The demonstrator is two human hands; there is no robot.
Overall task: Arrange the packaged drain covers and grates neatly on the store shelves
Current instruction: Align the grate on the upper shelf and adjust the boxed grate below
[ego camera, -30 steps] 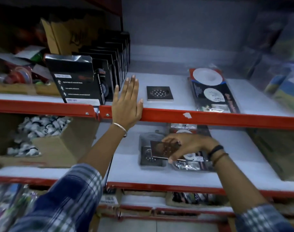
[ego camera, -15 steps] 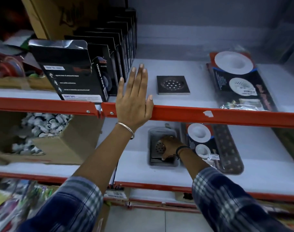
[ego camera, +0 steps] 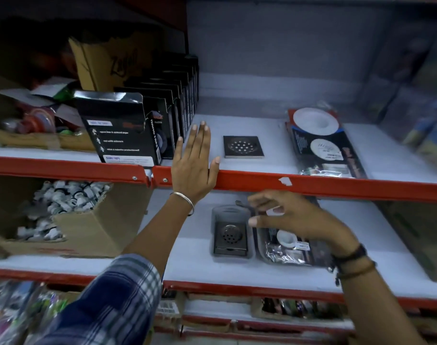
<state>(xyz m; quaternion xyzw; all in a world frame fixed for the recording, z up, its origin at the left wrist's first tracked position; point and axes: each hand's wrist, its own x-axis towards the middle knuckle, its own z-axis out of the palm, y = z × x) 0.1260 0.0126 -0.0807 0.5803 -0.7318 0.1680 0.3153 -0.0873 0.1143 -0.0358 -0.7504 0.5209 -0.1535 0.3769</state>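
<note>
Since half a second ago, right hand [ego camera: 299, 220] lifted off boxed grate [ego camera: 229, 232] on lower shelf [ego camera: 237, 272], fingers loosely spread, seemingly empty, over sleeved cover [ego camera: 290, 247] beside it. Farther up, left hand [ego camera: 194, 163] flat, fingers together, probably for support, on rail [ego camera: 312, 181]. Behind, loose grate [ego camera: 243, 146] and pack [ego camera: 322, 143].

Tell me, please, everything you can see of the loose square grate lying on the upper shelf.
The square grate is a dark, flat tile, metal by its look, with a round recessed centre pierced by small holes. It carries no packaging. It lies flat on the pale upper shelf near the red front rail, its edges slightly askew to it. It stands alone: the left hand rests to its left and the packaged drain cover lies to its right, neither touching it.
</note>
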